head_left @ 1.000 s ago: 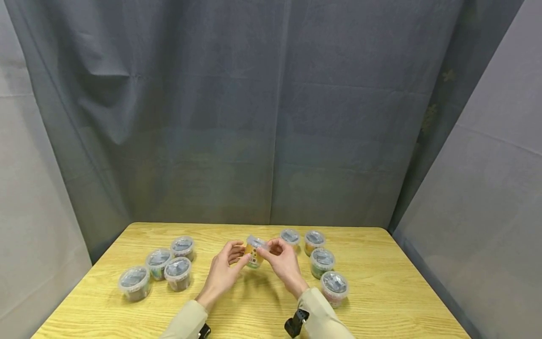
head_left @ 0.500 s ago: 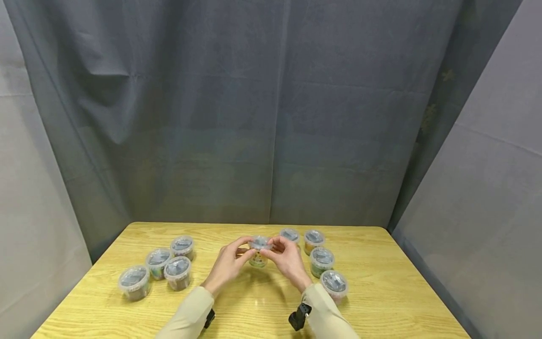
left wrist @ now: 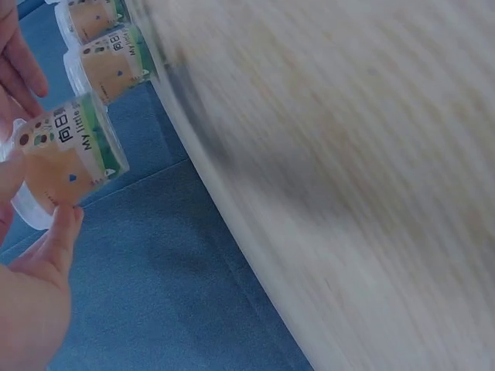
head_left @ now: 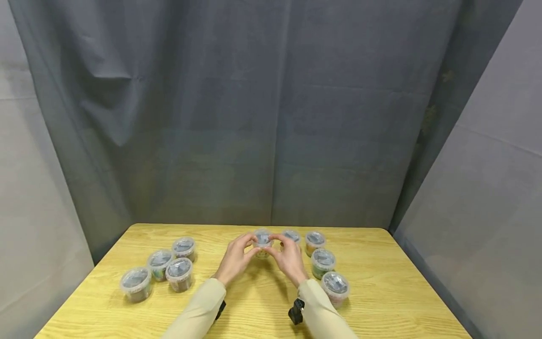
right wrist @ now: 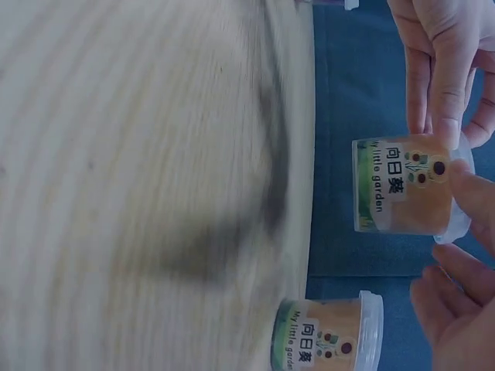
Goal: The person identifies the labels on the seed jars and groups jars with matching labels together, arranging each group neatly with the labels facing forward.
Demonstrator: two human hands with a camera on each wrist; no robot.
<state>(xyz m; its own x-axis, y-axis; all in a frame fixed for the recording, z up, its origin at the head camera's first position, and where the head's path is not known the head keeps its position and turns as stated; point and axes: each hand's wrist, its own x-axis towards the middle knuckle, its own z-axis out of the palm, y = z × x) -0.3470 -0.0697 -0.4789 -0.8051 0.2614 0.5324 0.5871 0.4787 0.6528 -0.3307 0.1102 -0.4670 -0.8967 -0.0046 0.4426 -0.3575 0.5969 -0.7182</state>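
A small clear plastic cup (head_left: 263,239) with a lid is raised over the far middle of the table. My left hand (head_left: 235,258) pinches its left side near the lid, and my right hand (head_left: 289,258) pinches the right side. In the right wrist view, the cup (right wrist: 406,184) shows an orange label with the words "My little garden" and a sunflower picture. Fingers of both hands meet its lid end there. Beneath it in the left wrist view, the cup (left wrist: 71,154) has a green band at its base, apart from the tabletop.
Just right of the held cup is another lidded cup (head_left: 291,237). Several more follow down the right, including a green one (head_left: 323,262) and a pinkish one (head_left: 335,288). A left group includes a dark cup (head_left: 179,274). Grey curtain (head_left: 271,117) hangs behind the wooden table (head_left: 381,301).
Both hands have carried the cup away toward the table's far edge. It was tilted a second ago and is now upright. My left fingers have closed onto its lid end.
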